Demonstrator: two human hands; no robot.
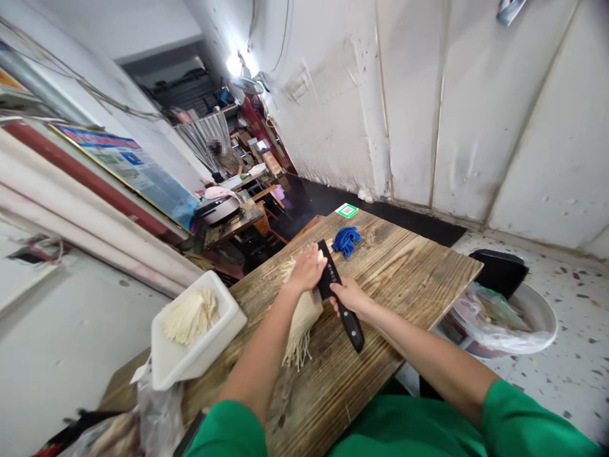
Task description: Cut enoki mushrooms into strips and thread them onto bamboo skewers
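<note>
A dark cleaver (327,273) with pale lettering along its blade lies slantwise over the wooden table (394,273). My right hand (351,296) is closed around it where the riveted black handle meets the blade. Just left of the blade, my left hand (307,270) presses down on a bunch of enoki mushrooms (304,317), whose thin stems fan out toward me under my forearm. Part of the bunch is hidden by that hand and arm. More enoki mushrooms (193,316) lie in a white plastic tub (164,368) at the table's left side.
A crumpled blue cloth (346,242) lies beyond the cleaver, near a green QR-code card (347,210). Right of the table stands a bin (542,336) lined with a plastic bag. A clear plastic bag (159,406) hangs near the tub. Another person (231,158) is far back.
</note>
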